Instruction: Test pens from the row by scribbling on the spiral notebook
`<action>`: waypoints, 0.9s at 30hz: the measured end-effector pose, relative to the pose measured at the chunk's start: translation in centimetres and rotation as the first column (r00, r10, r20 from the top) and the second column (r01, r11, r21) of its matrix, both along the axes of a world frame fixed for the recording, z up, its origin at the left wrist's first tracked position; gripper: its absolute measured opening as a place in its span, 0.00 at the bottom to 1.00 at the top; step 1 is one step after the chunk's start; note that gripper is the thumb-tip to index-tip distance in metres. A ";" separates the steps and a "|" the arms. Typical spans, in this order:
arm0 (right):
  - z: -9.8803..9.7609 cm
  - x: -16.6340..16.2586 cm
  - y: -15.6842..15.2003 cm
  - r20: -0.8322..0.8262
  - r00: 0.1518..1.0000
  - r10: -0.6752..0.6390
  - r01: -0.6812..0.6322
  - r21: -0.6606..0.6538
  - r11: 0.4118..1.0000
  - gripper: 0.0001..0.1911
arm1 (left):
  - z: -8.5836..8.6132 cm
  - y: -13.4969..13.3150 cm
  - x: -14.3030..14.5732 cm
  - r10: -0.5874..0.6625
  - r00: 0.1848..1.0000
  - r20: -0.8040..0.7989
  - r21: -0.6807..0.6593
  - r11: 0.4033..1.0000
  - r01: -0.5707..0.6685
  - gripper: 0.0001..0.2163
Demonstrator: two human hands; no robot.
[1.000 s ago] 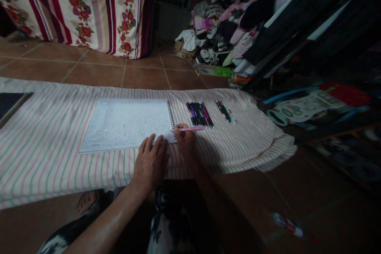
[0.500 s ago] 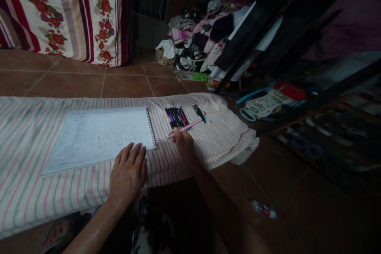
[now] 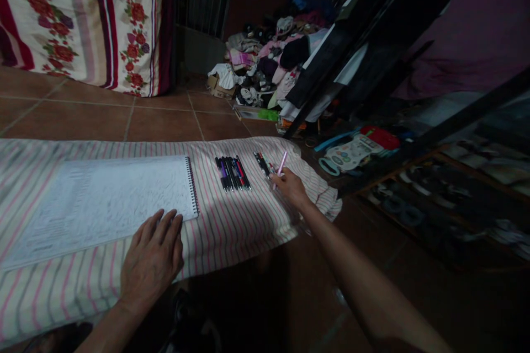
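Observation:
A pink pen is pinched in my right hand, tilted upward beside a small row of pencils or pens. Left of that row, several dark pens, with purple and red among them, lie side by side on the striped cloth. My left hand rests flat with fingers stretched out, its fingertips at the near edge of an open spiral notebook. Fine marks cover the notebook's pages, too small to read.
Beyond the cloth-covered surface is a tiled floor. A floral curtain hangs at the back left. Heaped clothes lie at the back. On the right are a colourful toy-like panel and a shelf with shoes.
My right hand has carried the pink pen rightward, from beside the dark pens to the smaller row, and the pen now points more upward. The view has shifted slightly; my left hand stays by the notebook.

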State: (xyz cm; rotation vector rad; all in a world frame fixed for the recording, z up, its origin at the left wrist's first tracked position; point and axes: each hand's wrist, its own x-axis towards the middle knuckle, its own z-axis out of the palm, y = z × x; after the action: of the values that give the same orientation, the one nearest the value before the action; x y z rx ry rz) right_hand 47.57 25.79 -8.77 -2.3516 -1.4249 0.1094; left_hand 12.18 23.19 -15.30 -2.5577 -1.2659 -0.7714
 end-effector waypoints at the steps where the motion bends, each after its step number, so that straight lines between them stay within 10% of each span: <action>1: 0.1 0.5 0.4 0.041 0.999 -0.007 0.007 -0.016 1.000 0.14 | 0.0 0.0 0.0 -0.001 1.000 -0.003 0.001 1.000 0.001 0.18; 27: -2.6 2.0 5.9 0.294 0.953 -0.070 0.120 -0.154 0.981 0.17 | -0.5 0.3 0.1 -0.012 1.000 -0.020 0.019 1.000 0.012 0.18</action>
State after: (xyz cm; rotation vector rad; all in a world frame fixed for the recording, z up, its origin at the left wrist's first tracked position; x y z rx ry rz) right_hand 49.53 31.74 -11.36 -2.6602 -1.4782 -0.1507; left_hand 12.25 23.44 -15.76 -2.5537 -1.2328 -0.7552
